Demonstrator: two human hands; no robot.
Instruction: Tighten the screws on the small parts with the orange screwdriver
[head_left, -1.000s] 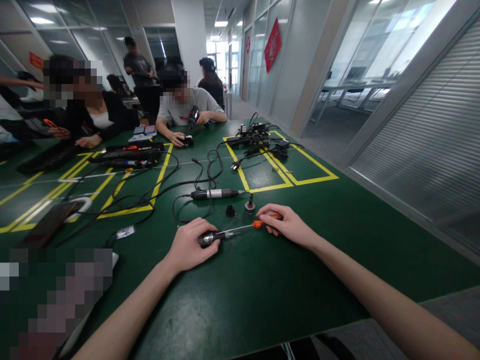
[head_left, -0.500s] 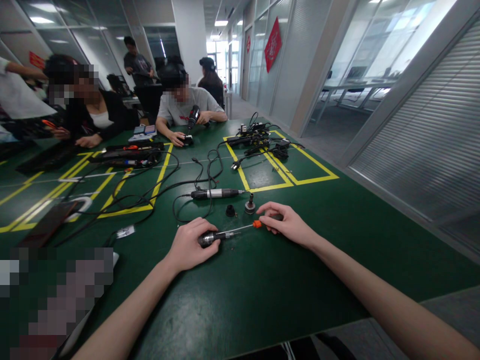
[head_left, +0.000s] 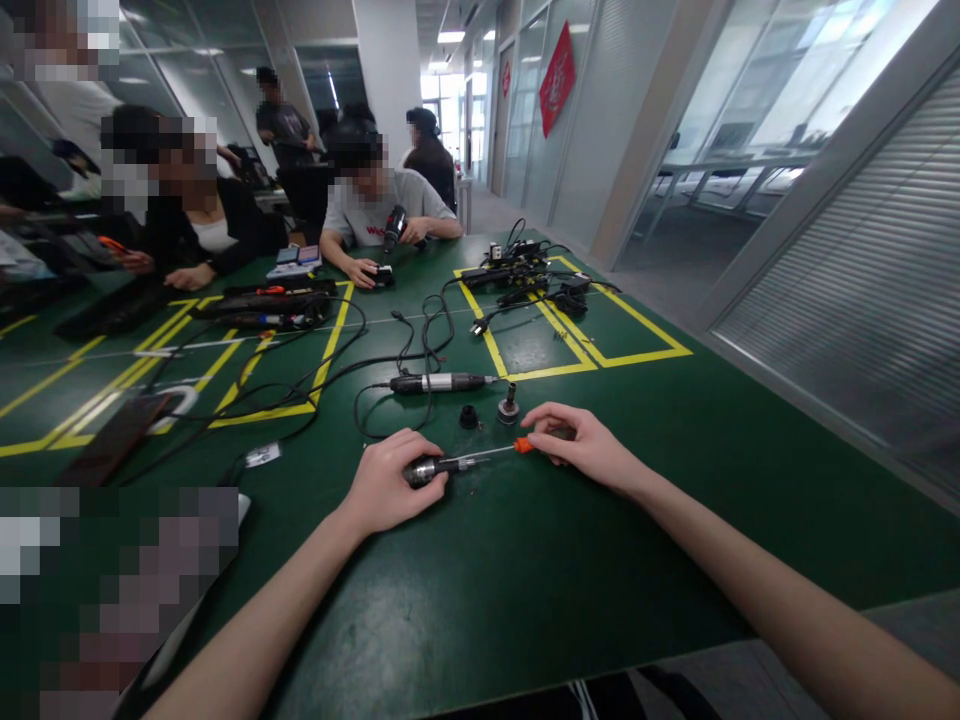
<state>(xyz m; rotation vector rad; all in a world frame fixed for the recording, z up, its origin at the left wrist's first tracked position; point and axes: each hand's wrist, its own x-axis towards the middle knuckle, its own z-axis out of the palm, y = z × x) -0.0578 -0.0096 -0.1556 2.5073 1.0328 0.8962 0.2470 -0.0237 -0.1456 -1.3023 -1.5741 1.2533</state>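
Observation:
My left hand [head_left: 391, 480] is closed round a black and metallic cylindrical tool body [head_left: 427, 470], which looks like an electric screwdriver with its front cover off. It lies low over the green table, its thin front end pointing right. In my right hand [head_left: 574, 440] is a screwdriver [head_left: 523, 444] with an orange handle end, held between curled fingers. The screwdriver's thin shaft reaches left to the tool body; I cannot tell exactly where its tip touches. Just beyond my hands stand a small black ring-like part [head_left: 469, 416] and a metal part with an upright stem [head_left: 508, 405].
A corded electric screwdriver [head_left: 439, 383] lies beyond the parts. Black cables [head_left: 337, 365] run across the table to the left. Further back is a pile of corded tools [head_left: 517, 275] inside yellow tape. Across the table a co-worker [head_left: 382, 205] holds a drill.
The camera view has shifted slightly, moving the whole scene a little right. Both hands keep their grips, and the screwdriver stays against the tool body.

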